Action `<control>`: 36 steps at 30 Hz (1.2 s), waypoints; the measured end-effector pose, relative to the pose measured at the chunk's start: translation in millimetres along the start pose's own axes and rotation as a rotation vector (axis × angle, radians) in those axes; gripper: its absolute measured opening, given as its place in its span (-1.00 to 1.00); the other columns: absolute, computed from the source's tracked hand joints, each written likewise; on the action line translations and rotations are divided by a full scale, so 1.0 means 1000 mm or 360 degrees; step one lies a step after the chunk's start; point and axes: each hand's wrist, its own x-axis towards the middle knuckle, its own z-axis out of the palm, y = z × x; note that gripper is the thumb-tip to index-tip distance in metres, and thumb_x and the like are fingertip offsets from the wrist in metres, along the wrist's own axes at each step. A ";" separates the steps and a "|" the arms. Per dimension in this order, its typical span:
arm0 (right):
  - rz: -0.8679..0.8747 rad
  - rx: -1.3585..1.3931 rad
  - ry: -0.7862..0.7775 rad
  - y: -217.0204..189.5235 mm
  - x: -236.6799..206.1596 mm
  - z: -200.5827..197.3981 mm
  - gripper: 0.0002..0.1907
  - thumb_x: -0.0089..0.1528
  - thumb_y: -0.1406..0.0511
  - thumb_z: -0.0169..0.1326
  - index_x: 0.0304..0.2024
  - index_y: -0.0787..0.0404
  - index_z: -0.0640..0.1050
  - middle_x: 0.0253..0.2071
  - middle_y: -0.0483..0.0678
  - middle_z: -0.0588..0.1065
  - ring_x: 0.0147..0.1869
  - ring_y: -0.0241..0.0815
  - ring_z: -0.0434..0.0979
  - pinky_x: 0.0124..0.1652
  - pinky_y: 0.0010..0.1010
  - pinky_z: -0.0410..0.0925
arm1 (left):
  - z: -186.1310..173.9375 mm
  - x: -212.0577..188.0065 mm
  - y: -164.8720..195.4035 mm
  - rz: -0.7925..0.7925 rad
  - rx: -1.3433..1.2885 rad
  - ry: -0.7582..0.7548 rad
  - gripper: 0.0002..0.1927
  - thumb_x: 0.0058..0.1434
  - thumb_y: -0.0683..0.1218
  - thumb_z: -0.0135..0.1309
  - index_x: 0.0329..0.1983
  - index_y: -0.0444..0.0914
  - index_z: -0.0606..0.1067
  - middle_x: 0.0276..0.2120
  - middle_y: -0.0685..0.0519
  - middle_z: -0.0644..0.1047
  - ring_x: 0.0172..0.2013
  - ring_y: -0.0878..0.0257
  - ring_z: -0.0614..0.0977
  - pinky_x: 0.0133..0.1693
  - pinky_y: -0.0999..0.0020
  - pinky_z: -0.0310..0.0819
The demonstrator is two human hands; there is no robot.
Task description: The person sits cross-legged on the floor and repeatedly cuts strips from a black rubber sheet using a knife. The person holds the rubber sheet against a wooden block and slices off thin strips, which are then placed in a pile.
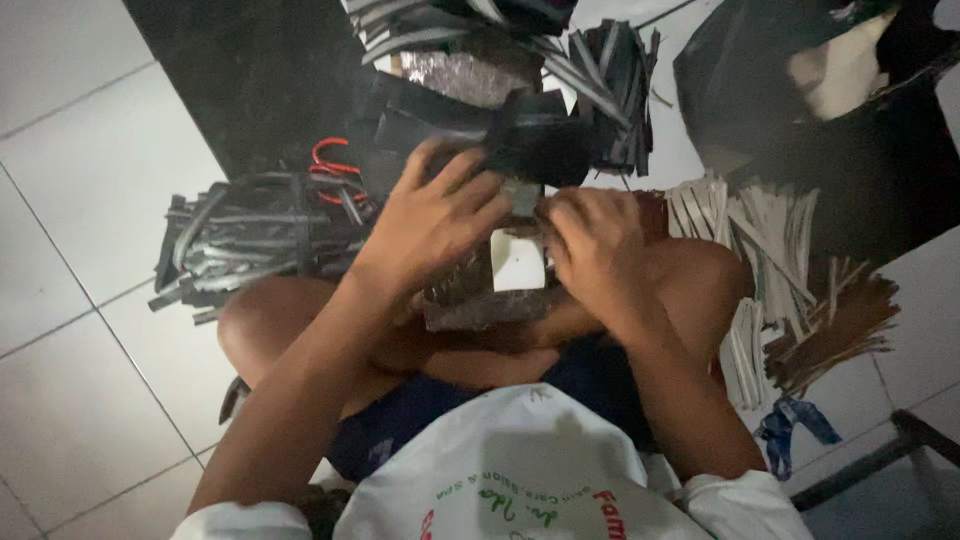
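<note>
Head view: dark strip bundle left, pale strips right of hands.

A bundle of dark flat strips is placed left of the knees; a fan of pale strips is placed right.

Under your left hand and right hand sits a rough, dark woven piece with a smooth, matt white card against it. Your left fingers grip a matt black sheet. Beside your knee lies a bundle of dull grey-black strips, with glossy red plastic scissor handles just behind. A crinkled silvery foil sheet catches light. Pale, papery strips fan out on smooth, glossy white floor tiles. Your shirt is soft white cloth.
</note>
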 end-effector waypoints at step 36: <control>-0.0135 0.0181 -0.0088 -0.010 -0.061 0.014 -0.76 0.26 0.49 0.22 -0.02 0.25 0.68 -0.11 -0.05 0.57 -0.07 -0.13 0.55 -0.04 -0.23 0.41 | 0.018 -0.055 0.074 -0.0282 -0.0519 0.0053 -0.61 0.21 -0.15 0.06 0.12 -0.23 0.57 0.00 0.07 0.51 0.04 0.11 0.51 0.03 0.18 0.37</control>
